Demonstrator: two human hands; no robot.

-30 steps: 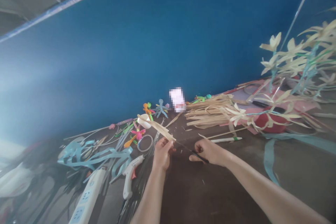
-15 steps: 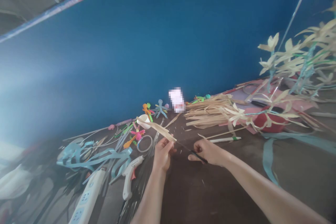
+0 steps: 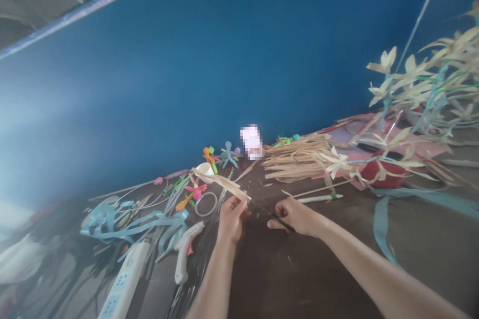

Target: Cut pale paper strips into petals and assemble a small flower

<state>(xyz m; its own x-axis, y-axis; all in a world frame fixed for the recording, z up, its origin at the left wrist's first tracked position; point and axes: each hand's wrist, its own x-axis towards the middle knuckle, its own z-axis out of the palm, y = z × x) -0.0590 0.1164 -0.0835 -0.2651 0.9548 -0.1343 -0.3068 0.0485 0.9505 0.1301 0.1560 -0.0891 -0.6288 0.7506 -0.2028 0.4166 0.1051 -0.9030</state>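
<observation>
My left hand (image 3: 232, 217) is closed on the near end of a dried corn husk strip (image 3: 224, 184), which stretches away to the upper left over a white cup (image 3: 204, 172). Dark scissors (image 3: 280, 221) are gripped in my right hand (image 3: 294, 215). Their blades point left and meet the cut end of the husk close to my left fingertips. Whether the blades are apart is too fine to tell. Small pale scraps lie on the dark table (image 3: 277, 274) between and below my hands.
Beyond my right hand lie a white pen (image 3: 320, 199) and a pile of husk strips (image 3: 295, 162). Husk flowers (image 3: 415, 79) rise at the right. To the left are a glue gun (image 3: 186, 251), a tape roll (image 3: 205, 204), light-blue ribbon (image 3: 142, 222) and a power strip (image 3: 125, 279).
Almost nothing differs. Both hands keep their grips on the husk and the scissors; the view has shifted only very slightly.
</observation>
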